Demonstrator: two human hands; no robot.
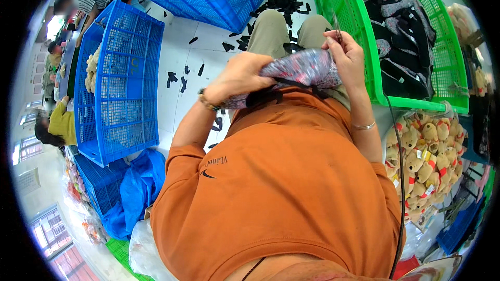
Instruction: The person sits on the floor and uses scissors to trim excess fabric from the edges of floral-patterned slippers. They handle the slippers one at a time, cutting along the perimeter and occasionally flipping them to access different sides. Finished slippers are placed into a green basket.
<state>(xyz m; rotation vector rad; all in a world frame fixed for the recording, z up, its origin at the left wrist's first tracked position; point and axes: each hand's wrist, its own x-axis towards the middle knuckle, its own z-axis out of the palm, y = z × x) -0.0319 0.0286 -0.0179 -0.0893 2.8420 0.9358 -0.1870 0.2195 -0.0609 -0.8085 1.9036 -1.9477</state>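
In my lap lies a grey fabric piece with a pink and red pattern (pixel 304 66), slightly blurred, with black cloth parts under its near side. My left hand (pixel 239 75) is closed round its left end, the thumb pressed on top. At its right end, my right hand (pixel 346 58) pinches a slim metal tool (pixel 336 23) that points upward. The tool may be forceps or small scissors; I cannot tell which. My right fingers are close beside the fabric, and whether they also grip it is hidden.
A green crate (pixel 372 67) of black and patterned pieces stands at my right, above beige plush toys (pixel 424 151). Blue crates stand ahead (pixel 219 0) and left (pixel 117 80). Black scraps (pixel 284 8) litter the white floor. A dark cable (pixel 400 166) runs along my right. People work far left.
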